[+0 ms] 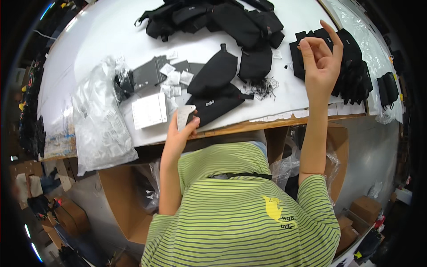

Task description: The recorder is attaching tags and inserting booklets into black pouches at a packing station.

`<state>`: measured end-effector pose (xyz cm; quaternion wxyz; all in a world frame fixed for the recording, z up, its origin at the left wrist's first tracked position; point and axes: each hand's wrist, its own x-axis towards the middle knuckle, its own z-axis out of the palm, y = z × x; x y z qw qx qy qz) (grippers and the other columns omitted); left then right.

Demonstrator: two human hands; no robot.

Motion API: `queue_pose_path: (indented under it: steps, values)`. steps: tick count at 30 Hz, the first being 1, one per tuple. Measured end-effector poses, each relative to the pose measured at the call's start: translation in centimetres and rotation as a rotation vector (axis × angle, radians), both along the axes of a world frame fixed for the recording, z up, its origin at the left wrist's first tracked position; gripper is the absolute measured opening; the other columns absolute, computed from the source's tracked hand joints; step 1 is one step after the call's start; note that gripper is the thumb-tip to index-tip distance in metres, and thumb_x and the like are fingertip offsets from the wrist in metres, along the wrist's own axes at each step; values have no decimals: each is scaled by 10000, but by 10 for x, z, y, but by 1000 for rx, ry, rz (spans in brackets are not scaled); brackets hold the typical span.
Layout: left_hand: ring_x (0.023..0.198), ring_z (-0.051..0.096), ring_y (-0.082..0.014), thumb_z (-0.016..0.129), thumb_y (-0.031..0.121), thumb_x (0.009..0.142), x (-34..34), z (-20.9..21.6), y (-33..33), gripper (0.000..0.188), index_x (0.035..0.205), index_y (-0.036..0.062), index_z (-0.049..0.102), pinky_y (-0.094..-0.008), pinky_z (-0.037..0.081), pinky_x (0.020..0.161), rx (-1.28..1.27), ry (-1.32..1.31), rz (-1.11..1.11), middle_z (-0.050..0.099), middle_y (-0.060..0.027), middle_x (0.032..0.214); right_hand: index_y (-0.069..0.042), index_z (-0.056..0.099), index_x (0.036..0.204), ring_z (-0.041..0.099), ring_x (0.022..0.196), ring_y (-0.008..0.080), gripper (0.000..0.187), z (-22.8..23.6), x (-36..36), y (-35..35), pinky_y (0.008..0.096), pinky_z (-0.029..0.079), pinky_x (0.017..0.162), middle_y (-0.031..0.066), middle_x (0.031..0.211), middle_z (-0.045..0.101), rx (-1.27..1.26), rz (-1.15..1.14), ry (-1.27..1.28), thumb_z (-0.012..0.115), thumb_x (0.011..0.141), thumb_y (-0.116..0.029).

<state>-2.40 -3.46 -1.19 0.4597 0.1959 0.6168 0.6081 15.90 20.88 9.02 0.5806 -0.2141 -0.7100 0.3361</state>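
My left hand (pixel 178 133) is closed around a white hang tag (pixel 184 116) with a small hole at one end, just over the table's near edge. Right beside it lies a black fabric pouch (pixel 215 107) with a small loop tab. My right hand (pixel 324 62) is raised over the right side of the table. Its thumb and a fingertip are pressed together, while other fingers point up; anything in that pinch is too small to make out. Behind it is a stack of black pouches (pixel 356 66). A white box or stack of cards (pixel 150 111) stands left of my left hand.
Grey cards (pixel 150 72) and small white packets (pixel 174 78) lie left of centre, beside a large clear plastic bag (pixel 102 120). Black strings (pixel 263 89) form a tangle at the middle. More black pouches (pixel 222 18) are heaped at the back. Cardboard boxes (pixel 122 200) stand below the edge.
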Motion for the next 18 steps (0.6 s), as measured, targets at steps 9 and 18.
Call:
queue_pose_path:
  steps: [9,18]
  values:
    - [795,549,-38,630,170,901,25,21,15,242,1063,-9,607,-195,434,670,125,246,-12,645,-24,925,-37,381,1339,513,578,46,535,-49,-18,-48,175,403,532,14,773,595,-74,102,-195,608,857,8]
    - [652,506,-14,699,100,841,42,45,19,165,850,25,552,-167,414,573,183,251,120,587,18,752,18,320,1357,561,638,115,592,-74,-50,-102,217,470,567,87,807,589,171,333,-178,605,841,75]
